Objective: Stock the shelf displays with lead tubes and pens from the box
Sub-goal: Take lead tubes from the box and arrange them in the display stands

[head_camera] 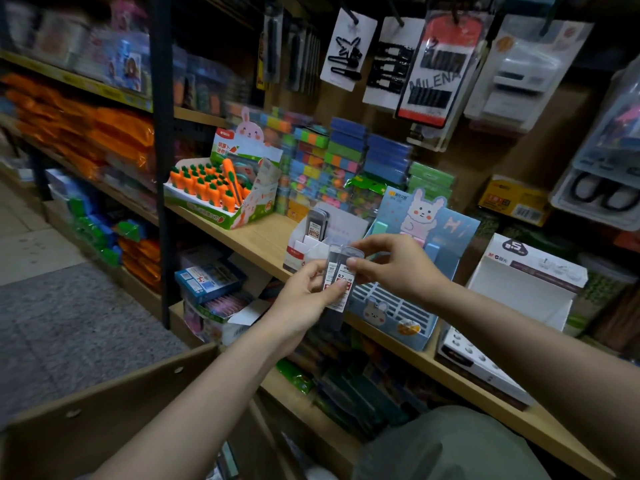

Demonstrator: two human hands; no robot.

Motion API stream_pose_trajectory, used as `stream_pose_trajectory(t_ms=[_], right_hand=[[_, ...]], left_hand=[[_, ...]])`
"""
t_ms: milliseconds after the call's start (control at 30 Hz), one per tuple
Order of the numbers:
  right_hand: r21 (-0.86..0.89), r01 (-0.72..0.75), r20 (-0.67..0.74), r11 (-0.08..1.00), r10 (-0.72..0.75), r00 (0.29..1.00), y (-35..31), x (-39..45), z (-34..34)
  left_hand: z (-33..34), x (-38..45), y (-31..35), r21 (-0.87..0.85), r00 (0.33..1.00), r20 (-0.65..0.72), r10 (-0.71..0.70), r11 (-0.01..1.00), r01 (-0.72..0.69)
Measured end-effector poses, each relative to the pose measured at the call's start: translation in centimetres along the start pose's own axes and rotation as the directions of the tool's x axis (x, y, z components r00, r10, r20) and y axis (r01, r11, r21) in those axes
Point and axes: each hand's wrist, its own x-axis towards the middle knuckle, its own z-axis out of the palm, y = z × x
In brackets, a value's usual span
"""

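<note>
Two bare arms are reaching out over a big brown cardboard box [104, 420] that is sitting low in front of the person, its flap standing up at the near left. Beyond it a long wooden shelf [256, 237] is running from the left toward the right, carrying several displays: a carrot-themed tray [221, 195] of orange pieces at the left, a blue bunny display [408, 306] just behind the hands, and a white carton [526, 282] further right. Between the carrot tray and the bunny display a small white display box [308, 247] is standing on the shelf with one dark lead tube poking up from it. In front of that box, above the shelf edge, the left hand [304, 296] is curling its fingers and thumb round the lower part of a small bunch of lead tubes [338, 275], holding them upright with their white and red labels facing the camera. The right hand [391, 268] is pinching the upper part of the same tubes between thumb and fingertips.
</note>
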Motion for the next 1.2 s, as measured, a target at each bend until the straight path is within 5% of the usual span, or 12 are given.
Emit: stream_pose_trajectory(t_ms=[200, 533, 667, 800, 1200], right_hand=[[-0.133, 0.071, 0.086, 0.989, -0.060, 0.995, -0.9, 1.3, -0.1], [-0.063, 0.104, 0.141, 0.993, -0.094, 0.985, -2.3, 3.4, 0.4], [-0.036, 0.087, -0.048, 0.996, -0.089, 0.995, -3.3, 6.7, -1.2], [-0.267, 0.090, -0.285, 0.959, -0.168, 0.944, -3.6, 10.3, -2.9], [-0.286, 0.030, -0.330, 0.958, -0.128, 0.935, -1.4, 12.7, -0.4]], left_hand=[[-0.7, 0.3, 0.8, 0.106, 0.999, 0.018, 0.034, 0.994, -0.035], [-2.0, 1.9, 1.0, 0.074, 0.999, -0.024, 0.028, 0.997, -0.026], [-3.6, 2.9, 1.1, 0.387, 0.954, -0.219, 0.203, 0.916, -0.106], [-5.5, 3.2, 0.8, 0.700, 0.930, -0.205, 0.306, 0.710, -0.079], [-5.4, 4.4, -0.6, 0.803, 0.945, -0.095, 0.314, 0.585, -0.114]])
